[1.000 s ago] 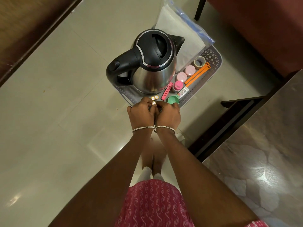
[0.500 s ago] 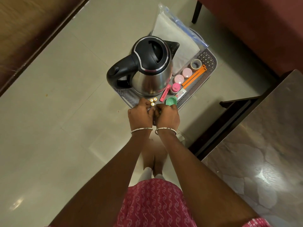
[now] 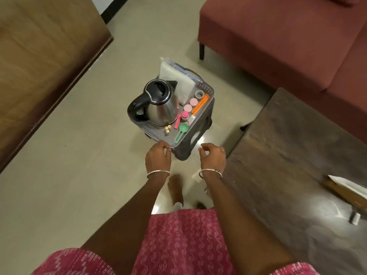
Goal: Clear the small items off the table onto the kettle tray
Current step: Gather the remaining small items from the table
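Both hands hover empty just short of the loaded kettle tray.

The left hand has loosely curled fingers at the near corner of the tray; whether they touch the rim cannot be told. The right hand is half-curled, holding nothing, apart from the tray. Beyond the hands, the tray sits on a dark stool and carries the kettle, three small yellow batteries, a green scoop, pink jars, an orange clip and a tape roll. The desk lies right of the right hand.
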### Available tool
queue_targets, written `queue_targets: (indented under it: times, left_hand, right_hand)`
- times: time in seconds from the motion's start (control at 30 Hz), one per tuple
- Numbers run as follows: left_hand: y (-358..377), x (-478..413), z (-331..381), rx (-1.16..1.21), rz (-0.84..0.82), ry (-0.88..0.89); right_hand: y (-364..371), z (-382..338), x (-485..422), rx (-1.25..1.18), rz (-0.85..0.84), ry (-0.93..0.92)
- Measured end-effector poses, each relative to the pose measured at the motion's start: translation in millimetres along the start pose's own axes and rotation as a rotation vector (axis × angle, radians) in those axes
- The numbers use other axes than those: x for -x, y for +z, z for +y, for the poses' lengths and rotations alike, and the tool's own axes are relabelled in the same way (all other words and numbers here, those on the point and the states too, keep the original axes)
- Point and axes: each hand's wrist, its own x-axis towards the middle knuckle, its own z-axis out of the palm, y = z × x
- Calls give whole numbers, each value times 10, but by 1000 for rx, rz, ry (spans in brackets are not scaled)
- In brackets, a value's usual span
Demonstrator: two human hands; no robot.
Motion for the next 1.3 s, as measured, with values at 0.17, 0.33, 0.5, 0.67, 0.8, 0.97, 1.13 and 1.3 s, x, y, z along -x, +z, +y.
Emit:
queue_targets:
  times: [0.17,0.33,0.5,0.67,0.8,0.97,1.13,1.3]
  left_hand:
    - [113,570,476,-38,-55,93]
    - [494,1278,1080,-82,-138,238]
    - [1085,2270,1685,-24,-176,288]
    - [1777,3362,2286,-9,-354,398]
    - [2136,3975,2703,-63,-458,464]
    - [2567,4254,3017,-158,-529,542]
    - [3111,4241,3254,-211,-610,505]
    - [3691,4132,3653,-245,-679,309]
  right_hand:
    - [-568,469,311,-80,32,121]
    - [-1214,1202,620,-199,131,140]
    - [-2034,2367,1095,-230,230,235]
    - [-2953,3648,1606,-169,346,457]
    - [-3407,4364,1894,-238,419,614]
    - [-3510,4858,2047,-320,447,702]
    - [-3484,5272,1904,-389,422,787]
    - [-3680,5680,1502,-344,389,846]
